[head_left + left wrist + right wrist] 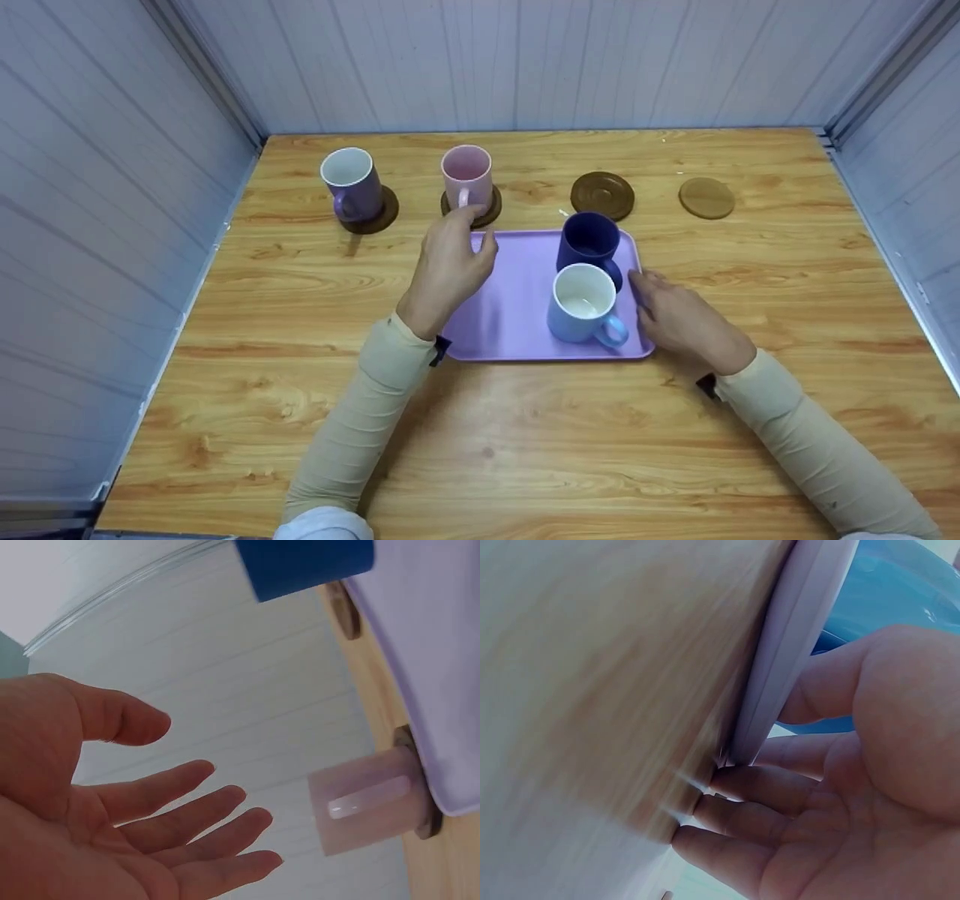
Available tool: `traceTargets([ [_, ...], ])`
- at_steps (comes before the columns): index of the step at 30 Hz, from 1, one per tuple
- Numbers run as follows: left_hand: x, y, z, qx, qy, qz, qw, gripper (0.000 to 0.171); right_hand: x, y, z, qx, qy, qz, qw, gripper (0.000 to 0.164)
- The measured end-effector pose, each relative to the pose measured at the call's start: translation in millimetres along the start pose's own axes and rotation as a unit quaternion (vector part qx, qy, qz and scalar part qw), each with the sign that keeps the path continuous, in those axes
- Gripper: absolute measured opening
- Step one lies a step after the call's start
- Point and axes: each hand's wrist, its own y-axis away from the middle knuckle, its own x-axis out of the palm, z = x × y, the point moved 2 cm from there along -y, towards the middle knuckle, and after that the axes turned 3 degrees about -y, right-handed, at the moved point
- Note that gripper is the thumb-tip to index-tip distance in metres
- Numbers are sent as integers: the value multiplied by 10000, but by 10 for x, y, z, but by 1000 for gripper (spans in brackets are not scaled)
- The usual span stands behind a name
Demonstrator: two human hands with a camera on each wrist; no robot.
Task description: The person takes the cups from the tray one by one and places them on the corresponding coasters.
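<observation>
My left hand (455, 259) is near a pink mug (466, 178), fingertips close to its handle and thumb spread apart. In the left wrist view its palm and fingers are unfolded, with nothing in them. The pink mug stands upright on a brown coaster (492, 210). At the right edge of a lilac tray (510, 300), my right hand (679, 315) has its thumb overlapping the rim. Several of its fingertips reach the tabletop outside the rim in the right wrist view. A light blue mug (574, 315) and a dark blue mug (589, 240) stand on the tray's right side.
A purple mug (356, 191) sits at the back left on a dark coaster (386, 210). Behind the tray lie a bare brown coaster (602, 196) and a lighter tan coaster (706, 198). Panelled walls (487, 67) enclose the back and sides of the wooden table (525, 450).
</observation>
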Motion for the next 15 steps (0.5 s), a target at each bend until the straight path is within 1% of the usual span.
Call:
traceTargets([
  [4,104,50,125,135,-381,392,9984,38,-14,0,-12,32,-27,62,10000,57],
  [9,264,174,279,118,-738,801,9940,38,-14,17,-3,-12,-2,23,10000,56],
  [12,343,245,352,134,-880,943,9916,36,-15,22,4,-25,14,-30,10000,55],
  [15,373,305,424,-8,-1061,1046,9888,37,-15,14,9,-58,5,-55,10000,55],
])
